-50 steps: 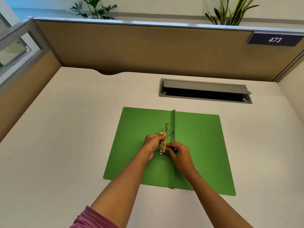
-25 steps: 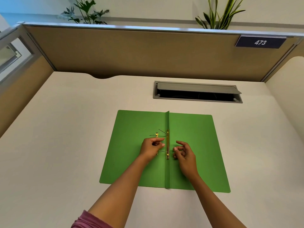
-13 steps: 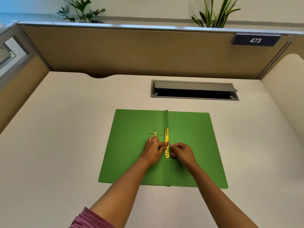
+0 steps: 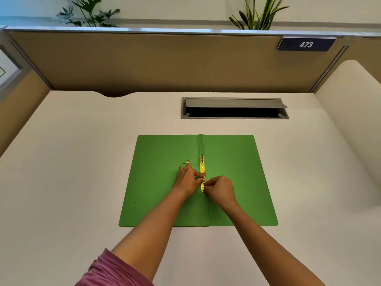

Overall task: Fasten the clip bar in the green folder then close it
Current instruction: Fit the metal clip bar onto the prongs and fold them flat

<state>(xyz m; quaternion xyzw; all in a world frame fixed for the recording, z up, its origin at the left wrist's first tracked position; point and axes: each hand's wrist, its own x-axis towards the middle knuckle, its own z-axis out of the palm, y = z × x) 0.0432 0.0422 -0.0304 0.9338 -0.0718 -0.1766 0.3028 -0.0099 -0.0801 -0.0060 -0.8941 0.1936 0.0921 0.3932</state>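
The left hand point(image 4: 188, 178) lies palm down on the left leaf of the green folder point(image 4: 160, 182), its fingers loosely spread rather than curled. Its thumb and the tip of a finger reach right to press on the middle of the clip bar point(image 4: 202, 169), pinning it flat; the hand grips nothing, it only bears down. One fingertip at the far side of the hand rests near a small brass piece point(image 4: 187, 162) lying on the left leaf, with a thin dark prong sticking out to its left; whether the finger touches it cannot be told.

The right hand point(image 4: 221, 188) is curled nearly into a fist, knuckles up, with thumb and forefinger pinched together at the near end of the clip bar. Whether they pinch the bar itself or a prong coming through it is too small to tell.

The clip bar is a narrow yellow-gold strip lying along the folder's centre fold, just right of the crease, running away from the person. Its far end is free of both hands, and a short dark prong shows there.

The green folder lies open and flat on the pale desk point(image 4: 72, 162), both leaves spread, spine pointing away from the person. A rolled purple sleeve point(image 4: 107, 271) shows on the left arm.

Beyond the folder, well apart from it, a grey cable hatch point(image 4: 235, 104) is set in the desk with its lid ajar. Behind stands a tan partition point(image 4: 144, 62) carrying a dark number plate point(image 4: 306, 44) reading 473, with plants point(image 4: 257, 13) above its top edge.
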